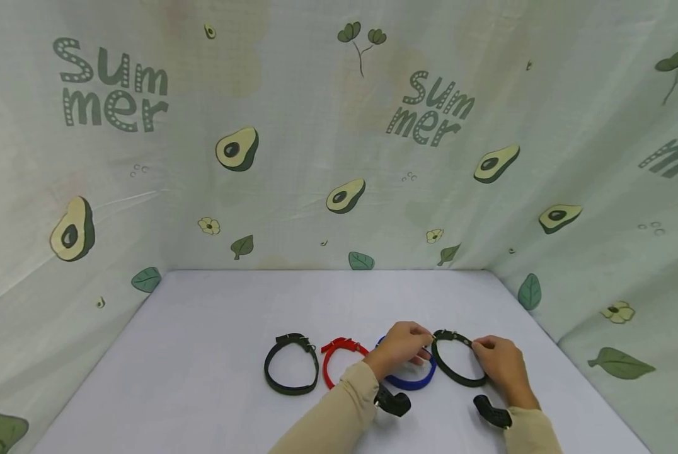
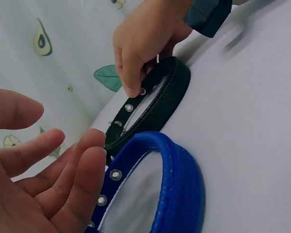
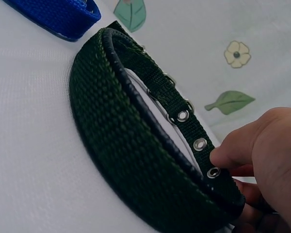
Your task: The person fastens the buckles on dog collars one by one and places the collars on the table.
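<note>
Head view, left to right along lower middle of white tabletop (image 1: 203, 353):

- Black webbing collar loop (image 1: 291, 365), lying flat, untouched.
- Red collar loop (image 1: 339, 359) just beside it, right part hidden under left forearm.
- Blue padded collar with metal eyelets (image 1: 413, 381), partly under left hand (image 1: 400, 348); left grip loose, fingers relaxed, fingertips at buckle end of dark green webbing collar with eyelets (image 1: 458, 362).
- Right hand (image 1: 500, 364) at lower right; grip pinches dark green collar's strap at eyelets.
</note>
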A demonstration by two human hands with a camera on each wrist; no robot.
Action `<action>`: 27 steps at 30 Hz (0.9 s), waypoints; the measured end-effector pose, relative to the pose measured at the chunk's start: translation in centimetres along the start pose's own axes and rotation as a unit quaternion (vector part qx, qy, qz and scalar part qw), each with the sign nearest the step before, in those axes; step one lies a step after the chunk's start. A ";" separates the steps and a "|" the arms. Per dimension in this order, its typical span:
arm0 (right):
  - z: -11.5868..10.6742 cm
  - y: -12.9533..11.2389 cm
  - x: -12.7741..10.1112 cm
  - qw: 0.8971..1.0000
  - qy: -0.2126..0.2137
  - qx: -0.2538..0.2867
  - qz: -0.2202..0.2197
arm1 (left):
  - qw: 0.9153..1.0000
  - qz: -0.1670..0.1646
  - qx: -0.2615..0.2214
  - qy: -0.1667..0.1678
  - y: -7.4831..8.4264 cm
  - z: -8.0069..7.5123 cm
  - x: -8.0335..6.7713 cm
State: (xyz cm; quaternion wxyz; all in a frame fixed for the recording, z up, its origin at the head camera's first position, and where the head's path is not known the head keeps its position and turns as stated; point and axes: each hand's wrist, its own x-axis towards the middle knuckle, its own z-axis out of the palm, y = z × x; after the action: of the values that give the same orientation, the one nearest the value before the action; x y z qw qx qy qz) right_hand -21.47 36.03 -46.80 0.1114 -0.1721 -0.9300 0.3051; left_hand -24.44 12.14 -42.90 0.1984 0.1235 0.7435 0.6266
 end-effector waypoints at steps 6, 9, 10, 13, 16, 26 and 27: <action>-0.1 -0.1 0.3 1.000 -0.002 -0.006 0.002 | 0.999 0.025 -0.001 -0.022 0.1 -1.9 -0.6; -0.1 -0.2 0.5 1.000 -0.005 -0.007 -0.002 | 0.999 0.027 0.008 -0.024 0.0 -2.7 -1.0; -0.1 -0.2 0.5 1.000 -0.005 -0.006 -0.004 | 0.999 0.027 0.012 -0.023 0.0 -3.1 -1.2; -0.1 -0.3 0.7 1.000 -0.006 -0.005 -0.010 | 0.999 0.028 0.023 -0.023 -0.1 -4.3 -1.7; -0.3 -0.4 0.8 1.000 -0.008 -0.007 -0.013 | 0.999 0.036 0.020 -0.021 -0.3 -5.7 -2.2; -1.8 -2.6 0.9 0.998 0.059 -0.002 -0.035 | 0.996 0.072 0.048 0.035 -1.2 -10.4 -3.6; -1.9 -2.9 0.9 0.997 0.059 -0.001 -0.041 | 0.995 0.076 0.054 0.039 -1.4 -10.9 -3.8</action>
State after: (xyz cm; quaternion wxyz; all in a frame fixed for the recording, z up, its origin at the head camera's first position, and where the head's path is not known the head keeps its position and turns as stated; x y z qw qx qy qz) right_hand -22.45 35.18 -43.49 0.1783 -0.1517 -0.9283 0.2887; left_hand -25.84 0.64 -42.27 0.1139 0.1653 0.7720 0.6031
